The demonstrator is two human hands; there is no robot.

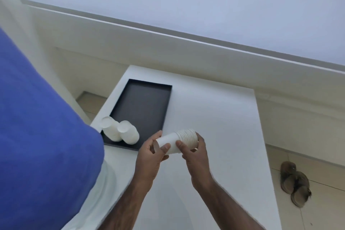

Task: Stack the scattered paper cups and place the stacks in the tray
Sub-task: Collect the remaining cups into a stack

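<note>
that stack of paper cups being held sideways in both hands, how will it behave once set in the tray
The stack of paper cups probably weighs little: fingertips alone carry it. Laid on its side it looks apt to roll, being round and tapered. Upright in the black tray it should stand, as the two stacks there do, though a tall nested column may tip if nudged.

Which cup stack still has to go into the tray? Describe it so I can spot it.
Start at the black tray on the white table; two stacks stand in its near corner. The remaining stack lies sideways in both hands' grip, just right of that corner.
</note>
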